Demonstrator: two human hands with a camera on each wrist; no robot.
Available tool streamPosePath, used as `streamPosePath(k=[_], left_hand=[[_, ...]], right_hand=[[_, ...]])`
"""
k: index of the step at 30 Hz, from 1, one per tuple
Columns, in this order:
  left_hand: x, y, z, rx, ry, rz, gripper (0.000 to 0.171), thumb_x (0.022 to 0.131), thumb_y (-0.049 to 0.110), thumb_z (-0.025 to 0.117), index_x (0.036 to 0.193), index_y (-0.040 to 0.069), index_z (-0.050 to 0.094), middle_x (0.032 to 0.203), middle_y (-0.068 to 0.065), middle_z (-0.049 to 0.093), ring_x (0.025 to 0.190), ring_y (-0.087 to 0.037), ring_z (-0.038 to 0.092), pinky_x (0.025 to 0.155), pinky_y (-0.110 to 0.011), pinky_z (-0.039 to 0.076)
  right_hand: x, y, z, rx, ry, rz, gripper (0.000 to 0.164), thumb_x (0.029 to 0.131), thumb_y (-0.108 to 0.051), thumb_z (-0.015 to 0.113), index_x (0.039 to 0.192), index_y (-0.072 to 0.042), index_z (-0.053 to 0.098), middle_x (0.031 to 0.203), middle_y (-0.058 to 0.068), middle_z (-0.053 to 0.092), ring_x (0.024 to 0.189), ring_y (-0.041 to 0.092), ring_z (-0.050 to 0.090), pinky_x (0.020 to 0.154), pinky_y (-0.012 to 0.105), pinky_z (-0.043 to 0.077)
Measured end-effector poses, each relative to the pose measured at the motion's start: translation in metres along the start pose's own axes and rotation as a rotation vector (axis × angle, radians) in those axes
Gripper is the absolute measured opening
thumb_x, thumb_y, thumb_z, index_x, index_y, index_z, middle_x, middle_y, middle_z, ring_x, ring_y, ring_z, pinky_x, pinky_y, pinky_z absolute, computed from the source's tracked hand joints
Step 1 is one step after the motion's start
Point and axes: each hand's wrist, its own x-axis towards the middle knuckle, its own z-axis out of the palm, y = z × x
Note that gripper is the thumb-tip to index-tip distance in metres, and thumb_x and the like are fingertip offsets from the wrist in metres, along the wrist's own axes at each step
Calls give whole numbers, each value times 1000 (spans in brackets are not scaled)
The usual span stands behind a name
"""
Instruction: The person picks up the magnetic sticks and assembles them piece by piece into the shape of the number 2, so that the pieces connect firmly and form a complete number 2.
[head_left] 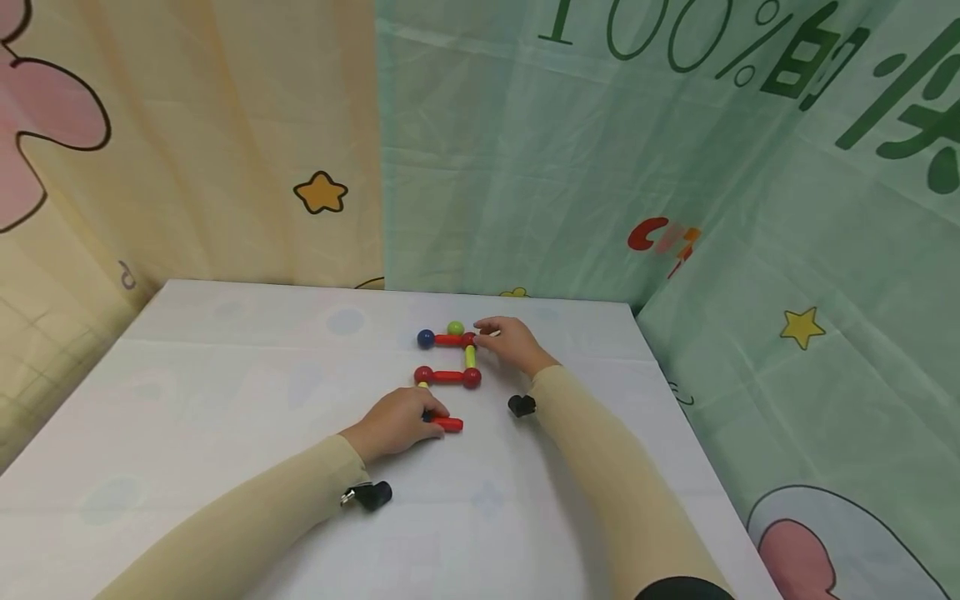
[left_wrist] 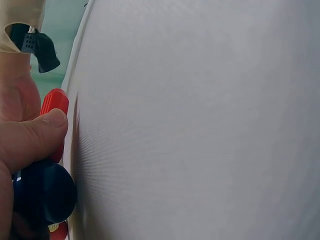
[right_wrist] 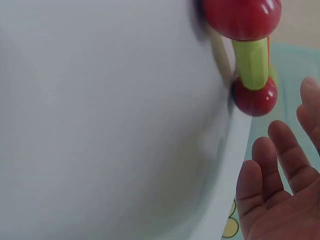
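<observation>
A chain of toy balls and rods lies on the white table. My left hand (head_left: 397, 421) pinches a red rod (head_left: 450, 425), the thumb pressed along it in the left wrist view. A dark blue ball (left_wrist: 47, 192) sits at that rod's end, partly under my fingers. Further along come a red ball (head_left: 423, 375), another red rod (head_left: 447, 377) and a second red ball (head_left: 472, 378). From there a yellow-green rod (right_wrist: 251, 62) leads to the far red ball (right_wrist: 256, 97). My right hand (head_left: 512, 344) is beside that far ball, its fingers loosely extended and holding nothing.
At the chain's far end another red rod (head_left: 448, 340) reaches a blue ball (head_left: 425, 338), with a green ball (head_left: 455, 327) just behind. Printed curtains (head_left: 510, 167) hang behind and right of the table (head_left: 225, 400). A black clip-like device (head_left: 372, 496) sits at my left cuff.
</observation>
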Motion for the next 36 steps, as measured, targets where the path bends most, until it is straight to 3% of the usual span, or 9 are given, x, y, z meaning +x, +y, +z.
streamPosePath(k=[7, 16, 23, 36], left_hand=[[-2, 0, 2, -10, -6, -8, 24, 89, 26, 86, 111, 21, 82, 104, 10, 74, 99, -11, 64, 93, -37, 55], [-3, 1, 1, -14, -6, 0, 22, 89, 25, 86, 110, 21, 82, 104, 10, 74, 99, -11, 65, 94, -37, 54], [-3, 0, 3, -13, 0, 5, 22, 89, 26, 86, 110, 22, 82, 104, 11, 74, 100, -11, 65, 94, -36, 54], [-2, -1, 1, -15, 9, 12, 21, 88, 24, 86, 109, 22, 82, 103, 10, 73, 98, -10, 64, 91, -36, 53]], right_hand=[[22, -17, 9, -31, -39, 19, 45, 102, -36, 69, 144, -21, 66, 142, 10, 65, 132, 29, 59, 114, 47, 49], [38, -18, 21, -121, -64, -4, 50, 104, -37, 67, 149, -18, 61, 143, 12, 66, 129, 28, 63, 114, 43, 50], [41, -20, 23, -114, -79, 33, 50, 104, -36, 67, 150, -17, 60, 143, 12, 66, 124, 26, 63, 112, 42, 51], [45, -25, 27, -109, -75, 25, 46, 104, -34, 67, 145, -15, 64, 141, 13, 67, 120, 27, 65, 105, 39, 55]])
